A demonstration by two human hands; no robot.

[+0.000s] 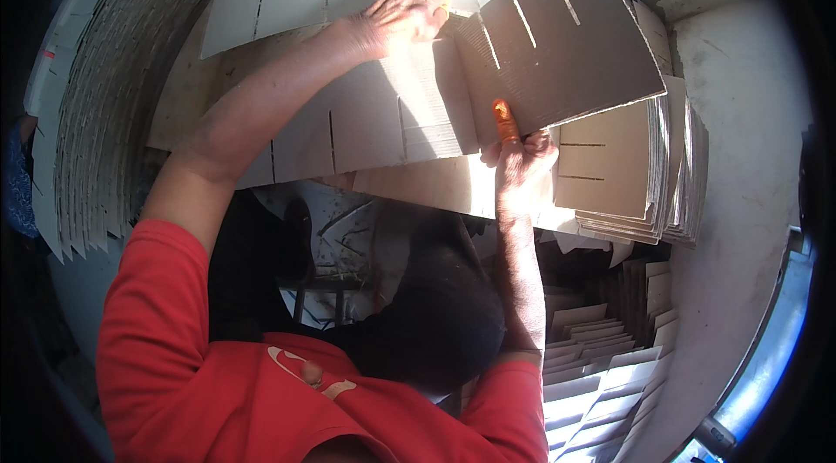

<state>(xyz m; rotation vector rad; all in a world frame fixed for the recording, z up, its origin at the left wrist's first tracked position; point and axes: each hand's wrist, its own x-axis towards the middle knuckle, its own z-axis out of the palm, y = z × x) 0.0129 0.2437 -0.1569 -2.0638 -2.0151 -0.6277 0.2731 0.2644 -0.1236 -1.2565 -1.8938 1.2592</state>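
A slotted cardboard sheet (583, 36) stands tilted up at the right of the work surface, its brown face lit at the left edge. My right hand (524, 162) grips its lower edge, with an orange cover on the upright thumb. Farther left, my left hand (405, 17) is closed near the sheet's left edge. Something yellow shows at its fingertips, and what they hold is hidden. Beneath that hand lies a pale slotted cardboard sheet (361, 119), and another slotted sheet (292, 6) lies beyond it.
A tall, dense stack of cardboard (113, 106) fills the left side. More slotted pieces (605, 162) are piled at the right end of the wooden board (427, 184), beside a pale wall (740, 132). Several cardboard bundles (610, 367) sit lower right. Scraps (348, 241) litter the floor.
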